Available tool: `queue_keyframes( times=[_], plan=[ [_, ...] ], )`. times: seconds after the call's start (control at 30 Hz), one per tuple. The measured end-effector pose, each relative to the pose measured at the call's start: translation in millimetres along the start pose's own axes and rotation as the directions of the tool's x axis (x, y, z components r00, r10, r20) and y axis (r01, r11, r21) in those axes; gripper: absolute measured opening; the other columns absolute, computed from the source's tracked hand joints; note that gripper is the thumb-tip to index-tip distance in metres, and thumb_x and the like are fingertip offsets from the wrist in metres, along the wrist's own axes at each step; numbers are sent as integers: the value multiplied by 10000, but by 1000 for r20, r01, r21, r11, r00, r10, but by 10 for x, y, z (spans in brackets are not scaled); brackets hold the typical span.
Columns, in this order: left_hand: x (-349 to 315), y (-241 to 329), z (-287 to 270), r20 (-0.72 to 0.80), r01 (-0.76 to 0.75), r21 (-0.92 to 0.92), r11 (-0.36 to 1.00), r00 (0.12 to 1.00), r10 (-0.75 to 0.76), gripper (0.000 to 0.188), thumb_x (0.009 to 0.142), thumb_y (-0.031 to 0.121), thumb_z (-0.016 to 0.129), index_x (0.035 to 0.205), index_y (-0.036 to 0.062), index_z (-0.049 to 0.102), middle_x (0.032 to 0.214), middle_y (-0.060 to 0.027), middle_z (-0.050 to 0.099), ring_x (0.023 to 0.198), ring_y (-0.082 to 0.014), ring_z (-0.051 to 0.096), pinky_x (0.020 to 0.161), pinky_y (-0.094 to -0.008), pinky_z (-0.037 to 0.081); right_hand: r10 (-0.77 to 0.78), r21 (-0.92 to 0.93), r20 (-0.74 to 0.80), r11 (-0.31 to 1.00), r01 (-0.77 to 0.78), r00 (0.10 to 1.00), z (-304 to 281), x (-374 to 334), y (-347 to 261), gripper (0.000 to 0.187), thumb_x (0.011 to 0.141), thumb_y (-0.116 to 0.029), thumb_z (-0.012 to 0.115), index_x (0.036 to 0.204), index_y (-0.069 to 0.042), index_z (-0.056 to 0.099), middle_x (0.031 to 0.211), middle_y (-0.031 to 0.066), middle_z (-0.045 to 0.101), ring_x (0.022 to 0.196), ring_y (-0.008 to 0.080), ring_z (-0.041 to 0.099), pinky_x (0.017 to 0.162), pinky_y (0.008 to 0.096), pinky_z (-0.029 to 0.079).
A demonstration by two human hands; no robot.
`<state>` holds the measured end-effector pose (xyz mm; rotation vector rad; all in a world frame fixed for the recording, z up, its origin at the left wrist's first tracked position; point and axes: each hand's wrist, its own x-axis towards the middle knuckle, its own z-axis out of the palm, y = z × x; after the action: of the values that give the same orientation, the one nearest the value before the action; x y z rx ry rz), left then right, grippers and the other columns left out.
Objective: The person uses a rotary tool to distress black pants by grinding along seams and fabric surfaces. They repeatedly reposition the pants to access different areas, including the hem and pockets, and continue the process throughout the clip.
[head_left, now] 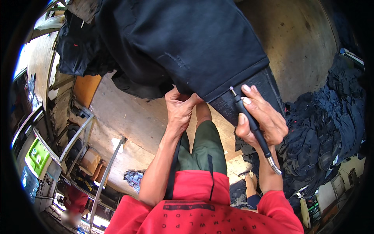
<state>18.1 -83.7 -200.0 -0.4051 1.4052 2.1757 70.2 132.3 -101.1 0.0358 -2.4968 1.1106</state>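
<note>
The right hand (265,117) is closing around a slim black pen-shaped tool (249,119), the thumb lying on one side and the fingers on the other. The tool's small pale metal tip is pointing up and away from the person, just beside the garment's hem; whether it is touching anything cannot be told. From its lower end a ribbed silver metal sleeve is curving off over the wrist.

The left hand (180,109) is pinching the near edge of a large black smooth-cloth garment (198,43), thumb and fingers drawn together close to the hem; the fold between the fingertips is partly hidden.

The garment is lying over a narrow dark board with a worn surface (267,84). Its stitched hem is crossing the board slantwise from the left long edge to the right long edge, leaving the nearer end bare, and the right hand is covering part of that end.

Beyond the board's right edge, a wide heap of dark crumpled cloth (311,128) is spreading. The person is wearing a red printed shirt (187,222) and dark green shorts (209,148). Far to the left, a bright green plastic tray (36,156) is resting near a clear bluish bottle (29,183).
</note>
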Motion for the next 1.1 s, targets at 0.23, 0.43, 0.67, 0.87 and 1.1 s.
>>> queue_keyframes(
  times=[0.23, 0.43, 0.67, 0.87, 1.1],
  plan=[
    [-1, 13, 10, 13, -8, -21, 1000, 1000, 8, 221, 890, -69, 855, 1097, 3, 826, 1089, -44, 824, 981, -127, 742, 944, -318, 586, 18, -24, -16, 1000, -18, 1000, -13, -8, 8, 298, 875, 1, 693, 1153, 94, 749, 1082, 324, 803, 1073, 435, 817, 1008, 542, 657],
    [-8, 28, 32, 9, -9, -34, 999, 1000, 9, 212, 896, -66, 862, 1095, -2, 824, 1079, -47, 825, 973, -130, 744, 933, -319, 595, 25, -41, -76, 999, -29, 997, 4, 10, 14, 292, 830, -2, 764, 1113, 72, 776, 1020, 236, 817, 1047, 405, 828, 993, 518, 675],
    [-7, 29, 40, 3, -1, -62, 998, 1000, 2, 208, 899, -79, 852, 1094, -13, 824, 1065, -61, 830, 944, -137, 758, 910, -318, 612, 47, 0, -7, 999, -47, 999, -14, 9, 0, 306, 869, 13, 698, 1161, 87, 752, 1107, 330, 798, 1098, 435, 811, 1030, 548, 645],
    [-9, 27, 48, -4, -15, -57, 998, 1000, 14, 191, 896, -89, 846, 1071, -17, 822, 1056, -67, 833, 933, -132, 765, 885, -307, 617, 51, -23, -51, 998, -52, 997, -18, -15, 23, 311, 866, 17, 699, 1164, 89, 753, 1111, 330, 797, 1104, 437, 808, 1032, 554, 642],
    [1, 46, 55, -5, -11, -70, 998, 1000, 10, 177, 893, -94, 831, 1051, -16, 820, 1042, -64, 832, 921, -127, 763, 868, -304, 613, 63, -72, -121, 995, -72, 991, -14, -4, 57, 322, 833, -20, 777, 1142, 67, 784, 1025, 243, 822, 1066, 403, 825, 1000, 508, 670]
  ],
)
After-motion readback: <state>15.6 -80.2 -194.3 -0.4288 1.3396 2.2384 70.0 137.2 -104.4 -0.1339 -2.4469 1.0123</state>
